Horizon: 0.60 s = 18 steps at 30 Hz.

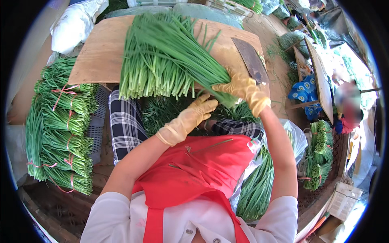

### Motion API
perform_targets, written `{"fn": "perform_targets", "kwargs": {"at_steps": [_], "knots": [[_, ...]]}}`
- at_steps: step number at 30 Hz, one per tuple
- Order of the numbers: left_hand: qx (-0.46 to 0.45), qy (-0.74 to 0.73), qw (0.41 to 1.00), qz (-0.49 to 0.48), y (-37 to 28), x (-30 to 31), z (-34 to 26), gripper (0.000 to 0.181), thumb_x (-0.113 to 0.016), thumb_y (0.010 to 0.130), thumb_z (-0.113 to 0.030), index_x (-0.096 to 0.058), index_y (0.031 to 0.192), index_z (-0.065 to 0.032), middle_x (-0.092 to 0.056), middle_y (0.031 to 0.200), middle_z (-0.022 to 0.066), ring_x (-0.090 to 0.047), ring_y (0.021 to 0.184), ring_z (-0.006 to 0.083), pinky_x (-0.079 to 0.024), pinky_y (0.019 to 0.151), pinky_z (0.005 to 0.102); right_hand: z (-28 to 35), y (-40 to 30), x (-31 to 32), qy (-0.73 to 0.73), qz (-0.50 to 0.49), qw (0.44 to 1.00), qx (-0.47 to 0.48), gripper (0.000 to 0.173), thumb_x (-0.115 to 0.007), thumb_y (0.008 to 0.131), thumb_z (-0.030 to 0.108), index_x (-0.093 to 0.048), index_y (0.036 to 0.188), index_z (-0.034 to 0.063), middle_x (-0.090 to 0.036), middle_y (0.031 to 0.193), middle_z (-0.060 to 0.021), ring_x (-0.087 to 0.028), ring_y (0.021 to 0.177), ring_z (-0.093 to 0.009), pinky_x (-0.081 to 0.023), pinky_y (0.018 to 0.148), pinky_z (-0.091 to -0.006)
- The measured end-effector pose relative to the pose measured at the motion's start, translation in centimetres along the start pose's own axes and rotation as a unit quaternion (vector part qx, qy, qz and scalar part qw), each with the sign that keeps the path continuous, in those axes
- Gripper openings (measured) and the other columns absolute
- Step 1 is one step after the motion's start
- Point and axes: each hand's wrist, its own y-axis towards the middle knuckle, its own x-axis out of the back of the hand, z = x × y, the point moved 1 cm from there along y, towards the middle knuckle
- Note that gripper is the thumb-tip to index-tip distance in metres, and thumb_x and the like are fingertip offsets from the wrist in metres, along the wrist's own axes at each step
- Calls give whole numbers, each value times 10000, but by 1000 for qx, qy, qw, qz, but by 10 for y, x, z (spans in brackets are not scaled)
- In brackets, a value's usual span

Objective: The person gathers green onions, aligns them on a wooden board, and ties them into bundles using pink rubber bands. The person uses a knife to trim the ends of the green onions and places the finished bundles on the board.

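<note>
My right hand (pixel 241 88), in a yellow rubber glove, is closed around the lower end of a bundle of long green garlic chives (pixel 194 60). The bundle lies slantwise, its leaf tips toward the far left. Under and beside it a pile of chives (pixel 152 73) rests on a wooden board (pixel 100 51), pale stem ends toward me. My left hand (pixel 202 109), gloved likewise, is just below the board's near edge, fingers apart, with nothing visible in it. A flat dark metal blade or plate (pixel 249 59) lies on the board's right side.
Chive bunches tied with pink ties (pixel 67 130) are stacked at left on a grey plastic crate (pixel 98 115). At right are more chives in a clear plastic bag (pixel 258 182) and tied bunches (pixel 319 152). Loose leaves lie below the board. A person (pixel 348 106) is at far right.
</note>
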Motion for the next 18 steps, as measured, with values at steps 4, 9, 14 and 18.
{"fn": "perform_targets", "kwargs": {"at_steps": [4,9,14,18], "knots": [[31,-106,985,130,-31,-15,-14,480,-540,1003,-310,-449,1385,-34,-586,1298,158,-589,1187,297,-462,1034,498,20,-86,-41,457,23,887,-64,398,-582,975,221,-564,1307,1,-612,1290,-154,-607,1142,-230,-478,969,-344],[82,-149,978,123,-47,4,1,521,-557,991,-346,-440,1399,-42,-581,1311,143,-592,1180,286,-499,1001,474,-40,-102,-104,734,5,677,-46,403,-466,1037,229,-483,1351,-24,-583,1310,-150,-566,1212,-233,-446,1083,-370],[103,-44,993,40,-52,-12,-2,440,-601,973,-271,-514,1339,-44,-649,1199,127,-637,1104,249,-539,924,415,-23,-106,-99,586,-50,804,-92,443,-628,957,200,-492,1320,-14,-634,1193,-109,-602,1083,-183,-483,935,-318],[124,20,992,15,-42,-20,1,375,-658,926,-155,-555,1261,-22,-691,1052,112,-683,967,243,-570,826,342,-28,-100,-107,491,-82,864,-77,402,-659,939,188,-512,1271,17,-652,1057,-72,-628,914,-152,-530,782,-283]]}}
